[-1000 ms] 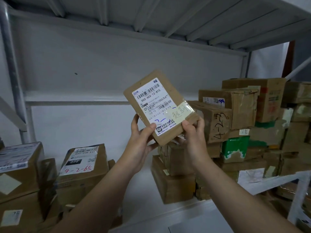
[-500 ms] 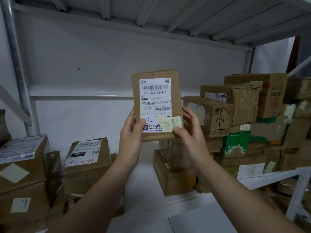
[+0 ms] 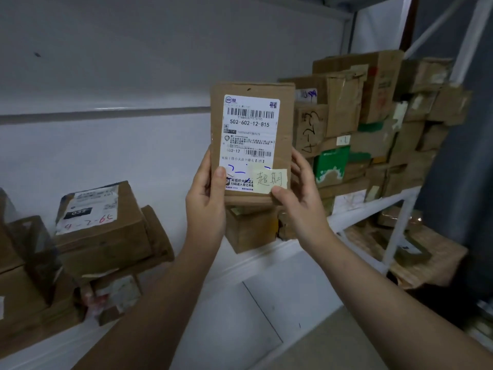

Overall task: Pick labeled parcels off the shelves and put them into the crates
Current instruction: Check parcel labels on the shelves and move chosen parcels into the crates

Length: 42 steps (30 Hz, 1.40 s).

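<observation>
Both hands hold one flat parcel (image 3: 252,144) upright in front of the shelf (image 3: 280,252), clear of the boxes (image 3: 373,116) stacked behind it on the right. The left hand (image 3: 206,198) grips the lower left edge, its thumb (image 3: 220,177) pressed on the front and its fingers curled round the back. The right hand (image 3: 298,193) pinches the lower right corner, with its thumb (image 3: 280,192) just under the yellow note (image 3: 270,180). How the rear fingers lie I cannot tell, since the card hides most of them.

The step in hand looks like a check of the label (image 3: 249,129) before the parcel goes to a crate. No crate is in view.

To do it well:
- Hold the face square to the eyes, as it is now. The barcode and the number 502-602-12-815 read cleanly.
- Slide the left thumb a little lower or outward, because it sits close to the blue handwriting and may cover part of it.
- Read the note too. It is handwritten and probably matters for sorting, though the small print above it is too blurred to make out.
- Grip by the edges, not the note, which could peel off.
- The parcel looks thin and light, so one hand should do for the carry.
</observation>
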{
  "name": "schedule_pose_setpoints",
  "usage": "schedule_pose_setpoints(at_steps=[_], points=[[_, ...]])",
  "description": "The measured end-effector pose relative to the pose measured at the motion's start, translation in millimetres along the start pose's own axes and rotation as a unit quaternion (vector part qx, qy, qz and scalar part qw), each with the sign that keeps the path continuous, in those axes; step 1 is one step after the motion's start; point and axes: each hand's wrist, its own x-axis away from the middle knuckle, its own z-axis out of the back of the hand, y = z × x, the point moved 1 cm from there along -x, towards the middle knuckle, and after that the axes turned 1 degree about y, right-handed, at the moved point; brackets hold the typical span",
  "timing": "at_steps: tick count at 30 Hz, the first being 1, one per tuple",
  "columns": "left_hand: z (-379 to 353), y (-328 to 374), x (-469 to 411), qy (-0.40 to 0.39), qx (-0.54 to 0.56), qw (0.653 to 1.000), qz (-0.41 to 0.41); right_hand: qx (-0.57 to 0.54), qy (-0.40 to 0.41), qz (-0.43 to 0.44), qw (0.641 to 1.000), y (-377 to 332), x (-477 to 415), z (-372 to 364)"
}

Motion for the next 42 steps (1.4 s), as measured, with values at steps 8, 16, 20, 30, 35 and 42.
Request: schedule_pose_setpoints(at_steps=[8,16,20,30,35,42], points=[[-51.6,-11.2,55.8,-0.028,0.03,0.998,0.041,-0.004,0.045,-0.043,0.998,0.5,47.2,60.2],[-138.6,-11.8,123.0,-0.054,0.039,0.994,0.091,0.006,0.116,-0.11,0.987,-6.0,89.7,162.6],[-189.8,-12.3,162.2,-0.075,0.035,0.989,0.123,0.041,0.138,-0.133,0.981,-2.2,113.5,223.7],[-315.5,-36.4,256.6,-0.169,0.022,0.97,0.173,0.074,0.248,-0.208,0.943,16.7,196.5,362.5],[-370.2,-77.0,306.4,-0.234,0.002,0.946,0.225,0.1,0.306,-0.278,0.905,54.4,241.0,419.9],[-460.0,-142.2,337.0,-0.345,-0.032,0.898,0.272,0.116,0.361,-0.354,0.855,112.4,253.4,503.3]])
